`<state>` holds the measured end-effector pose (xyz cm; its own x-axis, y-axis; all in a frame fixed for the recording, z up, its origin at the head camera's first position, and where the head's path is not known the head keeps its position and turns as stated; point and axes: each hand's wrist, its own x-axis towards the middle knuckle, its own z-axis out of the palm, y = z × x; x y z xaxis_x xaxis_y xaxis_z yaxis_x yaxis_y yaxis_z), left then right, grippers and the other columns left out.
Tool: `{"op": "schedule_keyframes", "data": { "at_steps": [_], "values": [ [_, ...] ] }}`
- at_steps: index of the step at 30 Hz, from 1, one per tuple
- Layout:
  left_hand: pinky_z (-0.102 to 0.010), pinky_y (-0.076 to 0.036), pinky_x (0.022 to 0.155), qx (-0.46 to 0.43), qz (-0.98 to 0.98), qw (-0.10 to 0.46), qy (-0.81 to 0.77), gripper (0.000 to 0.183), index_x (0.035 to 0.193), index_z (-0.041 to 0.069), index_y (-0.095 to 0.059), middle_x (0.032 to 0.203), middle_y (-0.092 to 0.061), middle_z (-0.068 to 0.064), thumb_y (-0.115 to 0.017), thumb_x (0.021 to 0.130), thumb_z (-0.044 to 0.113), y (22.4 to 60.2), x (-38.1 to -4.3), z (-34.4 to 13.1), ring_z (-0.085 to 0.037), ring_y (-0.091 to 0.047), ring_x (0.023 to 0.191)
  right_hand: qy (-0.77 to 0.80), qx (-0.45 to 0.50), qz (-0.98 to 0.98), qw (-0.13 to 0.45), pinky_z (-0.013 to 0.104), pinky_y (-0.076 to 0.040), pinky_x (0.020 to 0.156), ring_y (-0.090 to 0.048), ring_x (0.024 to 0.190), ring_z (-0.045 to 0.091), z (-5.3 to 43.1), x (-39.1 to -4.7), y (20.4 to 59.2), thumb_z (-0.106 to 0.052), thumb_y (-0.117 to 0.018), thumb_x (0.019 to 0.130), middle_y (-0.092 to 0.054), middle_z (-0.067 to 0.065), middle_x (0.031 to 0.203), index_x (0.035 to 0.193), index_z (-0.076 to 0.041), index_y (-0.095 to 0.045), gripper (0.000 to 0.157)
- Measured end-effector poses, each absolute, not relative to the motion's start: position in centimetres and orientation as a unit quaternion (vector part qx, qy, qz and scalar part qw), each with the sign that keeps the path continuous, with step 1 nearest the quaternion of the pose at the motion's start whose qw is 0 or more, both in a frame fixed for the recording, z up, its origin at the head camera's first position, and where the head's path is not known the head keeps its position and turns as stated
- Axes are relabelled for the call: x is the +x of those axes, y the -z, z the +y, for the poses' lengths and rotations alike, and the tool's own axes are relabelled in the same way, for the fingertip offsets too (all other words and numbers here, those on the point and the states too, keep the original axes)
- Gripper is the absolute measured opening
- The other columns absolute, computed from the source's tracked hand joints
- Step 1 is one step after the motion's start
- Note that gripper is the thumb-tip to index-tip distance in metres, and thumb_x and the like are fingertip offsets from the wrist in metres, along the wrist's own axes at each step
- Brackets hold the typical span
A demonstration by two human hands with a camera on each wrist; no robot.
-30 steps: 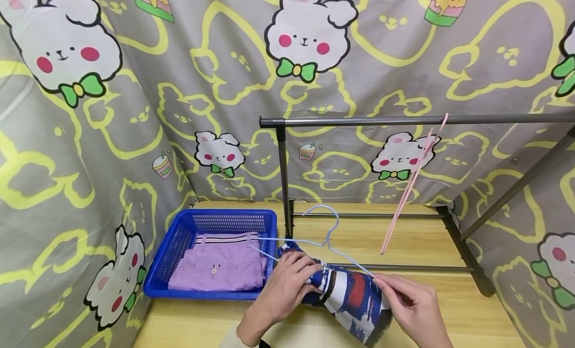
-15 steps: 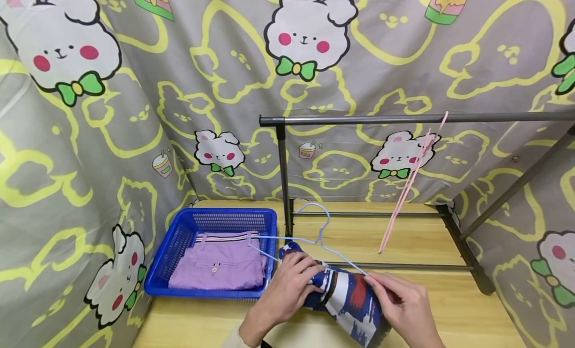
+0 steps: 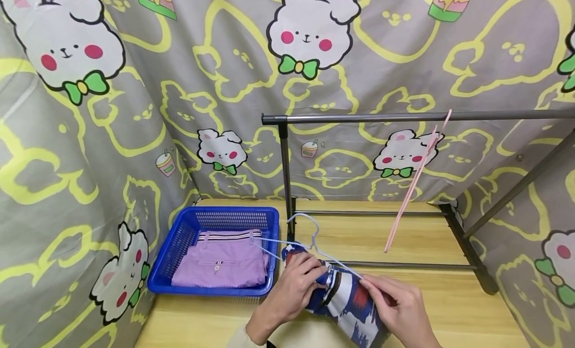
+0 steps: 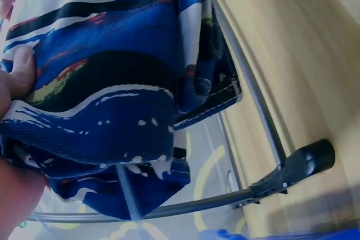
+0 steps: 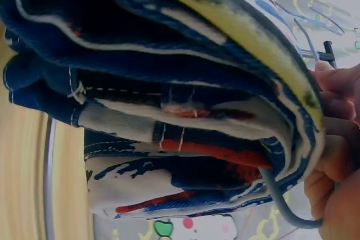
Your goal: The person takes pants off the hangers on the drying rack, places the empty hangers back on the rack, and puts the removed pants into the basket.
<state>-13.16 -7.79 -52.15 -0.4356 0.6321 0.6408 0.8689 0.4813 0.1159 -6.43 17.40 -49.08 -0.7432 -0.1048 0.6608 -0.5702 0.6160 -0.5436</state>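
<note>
A folded denim garment [image 3: 350, 308], printed in blue, white, red and black, hangs over the lower bar of a light-blue wire hanger [image 3: 338, 264]. In the head view my left hand [image 3: 298, 288] grips the garment at its left end, thumb on the cloth in the left wrist view. My right hand [image 3: 397, 308] pinches the hanger's right corner beside the garment. Several cloth layers [image 5: 169, 116] show edge-on in the right wrist view, where the hanger's bent end [image 5: 287, 212] comes out beneath them. To the left, the hanger's other end reaches over the basket.
A blue plastic basket [image 3: 157, 283] holds folded lilac trousers [image 3: 220, 268] on the wooden table [image 3: 193, 318]. Behind my hands stands a dark metal clothes rack [image 3: 359, 118], with a pink hanger [image 3: 411, 188] on its top bar. Printed curtain [image 3: 242, 78] surrounds the table.
The light-blue hanger's hook has shifted left and a little down. My right hand has moved left with the hanger's corner, closer to the garment. The left hand keeps its grip.
</note>
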Motion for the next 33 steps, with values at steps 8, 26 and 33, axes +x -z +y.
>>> {"op": "schedule_keyframes", "data": {
  "at_steps": [8,26,33],
  "values": [
    [-0.036,-0.045,0.102,-0.460,-0.817,0.287,0.195,0.022,0.110,0.012,-0.073,0.106,-0.064,0.002,-0.067,0.089,0.016,51.0,-12.8,-7.8,-0.018,-0.058,0.106,-0.340,0.196,-0.870,0.298,0.015,-0.056,0.069,-0.074,0.076,0.009,17.4,-6.8,49.3,0.005,-0.087,0.071,-0.078,-0.002,0.088,0.093,-0.010,-0.083,0.027],
    [-0.035,-0.046,0.095,-0.478,-0.807,0.289,0.194,0.023,0.111,0.011,-0.072,0.105,-0.064,0.002,-0.063,0.089,0.014,48.4,-10.6,-9.6,-0.017,-0.058,0.102,-0.343,0.135,-0.864,0.342,0.011,-0.042,0.047,-0.053,0.057,-0.006,19.0,-6.5,50.0,0.013,-0.085,0.068,-0.076,0.007,0.080,0.088,-0.004,-0.082,0.027],
    [-0.038,-0.045,0.098,-0.454,-0.813,0.301,0.206,0.027,0.112,0.011,-0.072,0.106,-0.065,0.002,-0.065,0.086,0.009,48.2,-10.7,-10.9,-0.019,-0.059,0.104,-0.333,0.092,-0.868,0.358,0.010,-0.032,0.043,-0.038,0.051,-0.008,18.9,-6.6,50.5,0.013,-0.087,0.067,-0.064,-0.007,0.063,0.086,-0.004,-0.082,0.026]
  ]
}}
